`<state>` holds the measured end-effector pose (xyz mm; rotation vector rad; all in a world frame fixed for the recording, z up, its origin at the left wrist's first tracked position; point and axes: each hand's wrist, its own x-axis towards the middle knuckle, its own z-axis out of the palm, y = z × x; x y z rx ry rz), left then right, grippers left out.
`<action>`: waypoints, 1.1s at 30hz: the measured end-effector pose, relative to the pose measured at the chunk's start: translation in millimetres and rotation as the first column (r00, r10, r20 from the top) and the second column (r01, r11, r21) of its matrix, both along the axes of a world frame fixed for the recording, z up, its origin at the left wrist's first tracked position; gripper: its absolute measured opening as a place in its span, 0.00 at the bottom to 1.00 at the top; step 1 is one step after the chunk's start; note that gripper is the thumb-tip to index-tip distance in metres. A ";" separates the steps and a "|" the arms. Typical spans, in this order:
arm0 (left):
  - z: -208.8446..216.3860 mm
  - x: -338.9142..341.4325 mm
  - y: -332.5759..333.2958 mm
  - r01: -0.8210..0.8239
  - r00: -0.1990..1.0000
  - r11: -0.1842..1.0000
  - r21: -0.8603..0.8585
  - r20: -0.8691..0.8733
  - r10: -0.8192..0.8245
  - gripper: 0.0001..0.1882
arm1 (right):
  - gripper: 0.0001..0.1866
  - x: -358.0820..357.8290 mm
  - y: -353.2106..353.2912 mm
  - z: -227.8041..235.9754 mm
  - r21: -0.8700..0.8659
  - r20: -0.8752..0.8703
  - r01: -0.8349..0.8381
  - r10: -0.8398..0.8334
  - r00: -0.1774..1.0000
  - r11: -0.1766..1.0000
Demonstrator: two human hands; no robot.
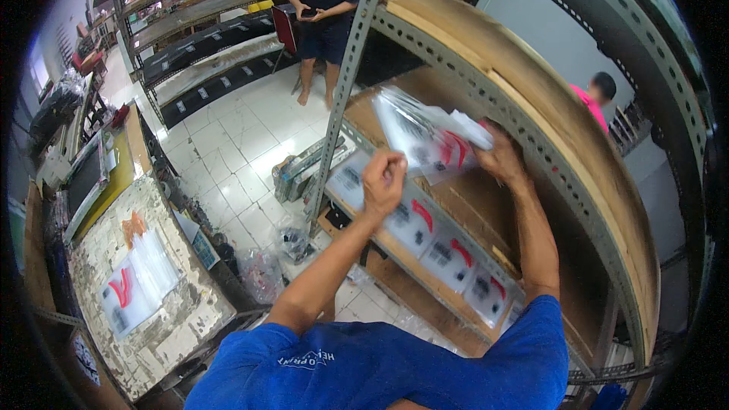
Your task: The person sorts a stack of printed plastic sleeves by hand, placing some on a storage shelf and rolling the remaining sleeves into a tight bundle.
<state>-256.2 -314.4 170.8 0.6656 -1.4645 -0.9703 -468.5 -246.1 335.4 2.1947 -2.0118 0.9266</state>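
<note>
My right hand point(499, 156) grips a sheaf of clear plastic bags point(416, 123) with red and black print, over a wooden shelf board point(463, 196). The sheaf is bunched and folded at the hand, and its far end spreads out. My left hand point(385, 184) is closed, fingertips pinched together, just left of the sheaf's near edge. Whether a bag edge lies between those fingers is hidden. Below both hands, several printed clear bags point(444, 256) lie in a row along a lower shelf.
A perforated metal post point(345, 99) and a wooden upper shelf point(524, 83) frame the space around my arms. At left stands a worn table point(171, 326) bearing a stack of printed bags point(137, 288). One person point(323, 11) stands beyond the rack; another point(592, 99) is at far right.
</note>
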 end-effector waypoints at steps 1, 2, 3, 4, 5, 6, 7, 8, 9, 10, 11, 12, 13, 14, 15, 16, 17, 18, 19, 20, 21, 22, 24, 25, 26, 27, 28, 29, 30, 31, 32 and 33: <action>-23.4 3.4 23.4 0.289 0.949 0.943 0.168 -0.183 -0.258 0.21 | 0.12 20.4 22.8 5.9 -0.035 -0.091 -0.095 0.091 0.992 0.995; -44.7 3.5 41.3 0.568 0.801 0.777 0.272 -0.400 -0.445 0.29 | 0.14 32.5 45.0 12.4 -0.110 -0.230 -0.199 0.170 0.958 0.974; -48.1 9.2 60.9 0.749 0.626 0.575 0.329 -0.635 -0.452 0.36 | 0.17 43.8 68.6 17.5 -0.167 -0.364 -0.305 0.229 0.903 0.938; -46.0 16.1 80.9 0.889 0.423 0.344 0.302 -0.831 -0.362 0.43 | 0.16 57.9 93.5 23.1 -0.177 -0.392 -0.358 0.268 0.880 0.917; -47.4 24.1 98.3 0.974 0.214 0.121 0.194 -0.959 -0.185 0.50 | 0.16 74.8 118.3 29.5 -0.184 -0.419 -0.416 0.312 0.853 0.891; -62.7 33.4 105.9 0.999 0.044 0.038 0.037 -0.981 -0.188 0.61 | 0.14 89.4 143.0 35.7 -0.166 -0.445 -0.451 0.341 0.828 0.877; -76.2 47.5 115.4 0.998 -0.040 0.050 -0.048 -0.988 -0.151 0.54 | 0.13 102.2 164.8 40.4 -0.150 -0.467 -0.491 0.376 0.800 0.858; -91.7 61.1 128.5 0.985 0.096 0.151 0.081 -0.991 -0.096 0.51 | 0.12 114.2 187.0 43.5 -0.101 -0.485 -0.523 0.417 0.769 0.847; -100.6 77.3 142.3 0.969 0.178 0.187 0.163 -0.982 -0.069 0.49 | 0.11 124.5 205.8 45.4 -0.056 -0.499 -0.553 0.456 0.737 0.831; -110.4 95.0 156.8 0.943 0.262 0.222 0.247 -0.964 -0.040 0.48 | 0.11 137.5 218.0 47.5 -0.038 -0.425 -0.634 0.562 0.710 0.773; -112.3 112.8 172.4 0.944 0.284 0.192 0.270 -0.957 -0.053 0.48 | 0.11 146.8 229.5 49.2 0.016 -0.385 -0.717 0.666 0.638 0.697; -114.9 131.9 185.5 0.939 0.313 0.167 0.299 -0.948 -0.062 0.49 | 0.11 157.2 237.0 51.2 0.063 -0.343 -0.762 0.731 0.590 0.645; -116.7 151.3 198.3 0.934 0.339 0.146 0.327 -0.938 -0.071 0.50 | 0.11 168.4 242.4 51.9 0.106 -0.298 -0.805 0.791 0.535 0.584; -115.3 170.7 208.4 0.927 0.365 0.130 0.352 -0.927 -0.089 0.50 | 0.11 177.6 245.5 49.0 0.100 -0.296 -0.831 0.814 0.500 0.547; -114.2 188.0 218.6 0.919 0.389 0.117 0.377 -0.915 -0.107 0.51 | 0.11 186.4 247.3 45.0 0.094 -0.296 -0.856 0.835 0.463 0.508; -114.2 202.2 229.0 0.910 0.411 0.105 0.400 -0.903 -0.124 0.52 | 0.11 194.5 247.9 41.8 0.088 -0.297 -0.880 0.855 0.424 0.467; -113.6 216.3 242.7 0.913 0.399 0.098 0.397 -0.917 0.000 0.54 | 0.11 203.0 247.4 41.7 0.108 -0.290 -0.894 0.874 0.390 0.435; -99.2 232.1 255.1 0.922 0.374 0.083 0.379 -0.925 0.070 0.50 | 0.11 210.8 242.7 41.4 0.132 -0.284 -0.905 0.890 0.356 0.404; -84.5 249.5 264.7 0.931 0.346 0.070 0.357 -0.928 0.139 0.45 | 0.11 219.5 237.8 40.2 0.157 -0.278 -0.915 0.905 0.321 0.373; -91.5 270.5 267.3 0.922 0.373 0.086 0.377 -0.926 0.062 0.40 | 0.10 231.7 234.2 37.5 0.121 -0.295 -0.928 0.906 0.304 0.351; -106.5 293.3 268.8 0.912 0.400 0.102 0.398 -0.916 -0.007 0.36 | 0.10 244.2 228.7 34.0 0.121 -0.297 -0.940 0.915 0.272 0.319; -119.0 312.3 272.4 0.900 0.428 0.120 0.418 -0.901 -0.073 0.32 | 0.10 257.7 222.8 31.6 0.121 -0.298 -0.951 0.924 0.238 0.284; -96.8 341.3 275.3 0.735 0.678 0.211 0.645 -0.706 -0.204 0.28 | 0.09 288.3 212.5 29.4 0.162 -0.304 -0.958 0.936 0.178 0.235; -86.3 356.4 274.5 0.623 0.782 0.261 0.737 -0.574 -0.243 0.27 | 0.09 303.2 208.0 26.4 0.155 -0.321 -0.963 0.933 0.163 0.222; -82.0 367.7 275.5 0.638 0.769 0.293 0.712 -0.605 -0.207 0.24 | 0.09 317.0 203.0 22.4 0.142 -0.336 -0.969 0.930 0.146 0.203; -88.5 382.1 270.2 0.628 0.775 0.333 0.703 -0.601 -0.193 0.26 | 0.09 331.7 199.3 18.4 0.129 -0.354 -0.973 0.925 0.136 0.193; -91.7 399.0 268.9 0.584 0.798 0.411 0.700 -0.587 -0.136 0.28 | 0.07 344.4 196.5 8.7 0.124 -0.369 -0.967 0.915 0.162 0.221; -89.3 419.4 266.5 0.532 0.819 0.480 0.697 -0.567 -0.085 0.29 | 0.07 364.2 190.3 4.4 0.111 -0.405 -0.968 0.899 0.165 0.227; -85.5 444.4 269.8 0.470 0.825 0.567 0.677 -0.565 -0.009 0.31 | 0.06 385.4 183.5 0.6 0.097 -0.439 -0.967 0.882 0.170 0.234; -80.0 471.5 274.8 0.397 0.823 0.644 0.654 -0.564 0.065 0.33 | 0.06 406.7 177.6 -3.8 0.081 -0.472 -0.967 0.864 0.177 0.242; -76.5 501.5 275.3 0.384 0.819 0.671 0.635 -0.569 0.070 0.33 | 0.05 423.2 173.9 -20.6 0.035 -0.455 -0.960 0.860 0.231 0.276; -69.4 533.0 281.6 0.318 0.821 0.690 0.651 -0.553 0.143 0.32 | 0.04 446.2 167.7 -28.7 0.021 -0.482 -0.959 0.843 0.239 0.284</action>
